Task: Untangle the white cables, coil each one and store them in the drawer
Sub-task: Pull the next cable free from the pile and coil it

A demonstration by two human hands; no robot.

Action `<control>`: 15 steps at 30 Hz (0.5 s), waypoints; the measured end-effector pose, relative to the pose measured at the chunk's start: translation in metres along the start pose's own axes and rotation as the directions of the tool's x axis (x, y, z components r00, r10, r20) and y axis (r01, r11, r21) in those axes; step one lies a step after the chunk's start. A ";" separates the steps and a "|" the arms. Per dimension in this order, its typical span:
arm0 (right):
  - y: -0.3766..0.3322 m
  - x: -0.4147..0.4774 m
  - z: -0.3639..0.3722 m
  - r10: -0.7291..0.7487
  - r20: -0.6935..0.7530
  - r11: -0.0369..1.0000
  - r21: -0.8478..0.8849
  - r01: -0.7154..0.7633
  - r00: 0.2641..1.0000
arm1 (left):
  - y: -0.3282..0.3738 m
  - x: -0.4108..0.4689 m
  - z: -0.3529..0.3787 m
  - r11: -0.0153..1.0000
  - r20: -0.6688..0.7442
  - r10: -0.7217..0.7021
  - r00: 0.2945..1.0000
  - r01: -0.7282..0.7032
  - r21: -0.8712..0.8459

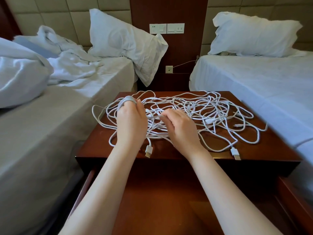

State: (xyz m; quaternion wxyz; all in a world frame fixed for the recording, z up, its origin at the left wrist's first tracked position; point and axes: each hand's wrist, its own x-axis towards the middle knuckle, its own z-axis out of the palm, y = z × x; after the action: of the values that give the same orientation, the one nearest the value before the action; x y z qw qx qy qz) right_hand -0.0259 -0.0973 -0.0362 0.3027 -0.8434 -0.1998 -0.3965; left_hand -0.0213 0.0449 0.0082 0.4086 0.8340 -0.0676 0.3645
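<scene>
Head view: white cables tangled on nightstand top, both hands engaged

The white cables lie in one loose tangle spread across the top of the dark wooden nightstand, at the centre of the frame. Strands reach close to the top's left, right and far edges.

The left hand sits at the left of the tangle. Several wound loops of cable are wrapped round its fingers, which hold them. The right hand is just beside it, fingers curled, pinching a strand at the middle of the tangle. The fingertips of the two hands are near each other.

Two USB plugs lie at the near edge of the top: one USB plug below the left wrist, a second USB plug to the lower right of the right hand.

The drawer stands pulled out under both forearms, in the lower centre of the frame.

A bed with a crumpled duvet and a pillow fills the left of the frame. A made bed with a second pillow fills the right. A switch plate is on the wall panel at upper centre, with a socket lower down.
</scene>
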 end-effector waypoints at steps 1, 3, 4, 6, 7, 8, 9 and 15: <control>-0.001 0.000 -0.001 -0.006 -0.035 1.000 -0.004 0.006 0.999 | 0.003 -0.001 0.000 0.998 0.065 0.013 0.998 -0.017 0.062; -0.001 -0.001 -0.001 -0.014 -0.078 1.000 -0.024 0.012 0.997 | 0.008 -0.003 -0.002 0.990 0.186 0.003 0.983 -0.029 0.138; -0.001 -0.001 -0.001 -0.016 -0.088 0.999 -0.030 0.014 0.996 | 0.011 -0.004 -0.002 0.987 0.235 -0.021 0.972 -0.017 0.158; -0.001 -0.001 -0.002 -0.015 -0.089 1.000 -0.028 0.013 0.996 | 0.014 -0.004 -0.003 0.988 0.314 -0.101 0.944 0.058 0.144; -0.001 -0.001 -0.002 -0.017 -0.083 1.000 -0.025 0.015 0.996 | 0.016 -0.004 -0.003 0.987 0.348 -0.151 0.925 0.124 0.099; -0.002 -0.001 -0.002 -0.022 -0.075 0.999 -0.026 0.021 0.997 | 0.017 -0.004 -0.003 0.980 0.380 -0.196 0.904 0.195 0.039; -0.002 -0.001 -0.002 -0.029 -0.064 0.999 -0.031 0.027 0.998 | 0.017 -0.004 -0.004 0.965 0.406 -0.230 0.884 0.261 -0.020; 0.003 0.000 -0.001 -0.002 -0.001 1.000 -0.019 0.002 1.000 | 0.023 0.003 -0.009 0.715 0.596 -0.395 0.699 0.641 -0.278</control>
State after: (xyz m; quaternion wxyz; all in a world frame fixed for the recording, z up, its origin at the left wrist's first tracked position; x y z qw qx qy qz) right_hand -0.0246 -0.0997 -0.0365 0.2941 -0.8459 -0.1969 -0.3991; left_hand -0.0337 0.0371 0.0284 0.6528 0.7570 -0.0098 -0.0247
